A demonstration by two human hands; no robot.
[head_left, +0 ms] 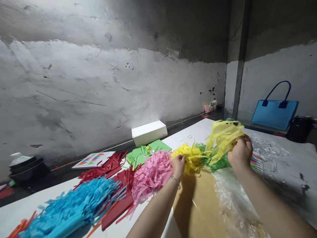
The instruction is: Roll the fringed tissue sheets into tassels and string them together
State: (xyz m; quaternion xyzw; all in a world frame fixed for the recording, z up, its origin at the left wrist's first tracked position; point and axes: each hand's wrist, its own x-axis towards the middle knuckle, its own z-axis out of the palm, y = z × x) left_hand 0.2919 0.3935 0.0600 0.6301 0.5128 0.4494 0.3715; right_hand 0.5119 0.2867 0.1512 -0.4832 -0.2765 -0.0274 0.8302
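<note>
Pinched in my right hand (241,152) is a bunch of yellow paper fringe (221,137), lifted above the table with its strips fanning to the left. My left hand (178,165) is closed at the near left edge of a second yellow fringe pile (192,155), fingers pressed together on its strips. Green shredded strips (220,162) lie beneath the raised fringe. Left of my left hand is a heap of pink fringe (155,172). A brown board (200,205) lies in front of the yellow pile.
Blue fringe (74,201), dark red fringe (125,195) and green fringe (138,155) cover the table's left. A white box (150,132) stands near the wall. Clear plastic (235,198) lies by my right forearm. A blue bag (274,112) stands at the far right.
</note>
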